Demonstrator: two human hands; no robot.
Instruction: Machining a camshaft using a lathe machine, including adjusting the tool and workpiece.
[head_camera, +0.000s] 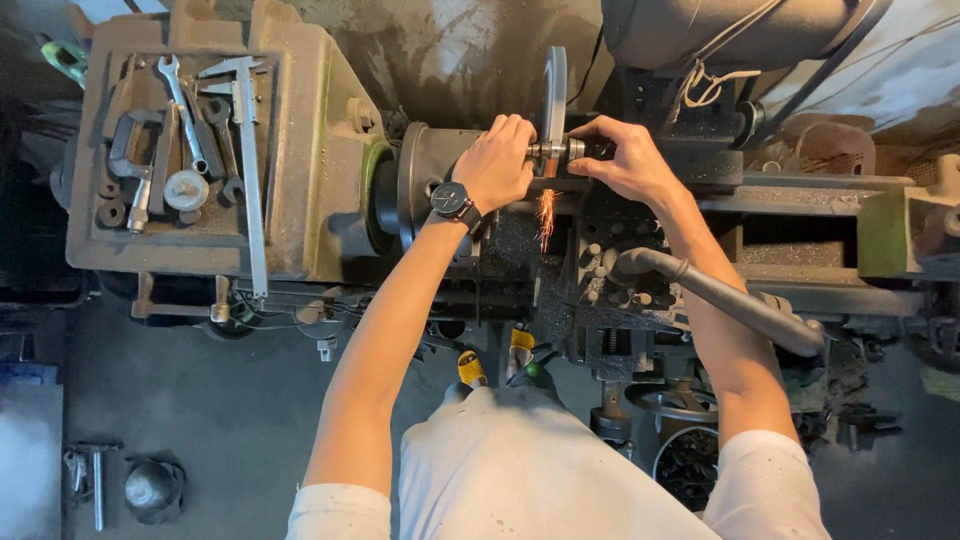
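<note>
both hands, left (495, 165) and right (625, 160), grip closed around a sparking metal workpiece (556, 150) on the lathe (300, 200)

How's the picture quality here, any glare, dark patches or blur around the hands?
Head view: both hands, left hand and right hand, are evenly lit and sharp; orange sparks beneath them streak slightly; the disc edge catches a pale sheen; the floor and lower lathe fall into deep shadow; straight edges bow slightly near the frame's sides.
</note>
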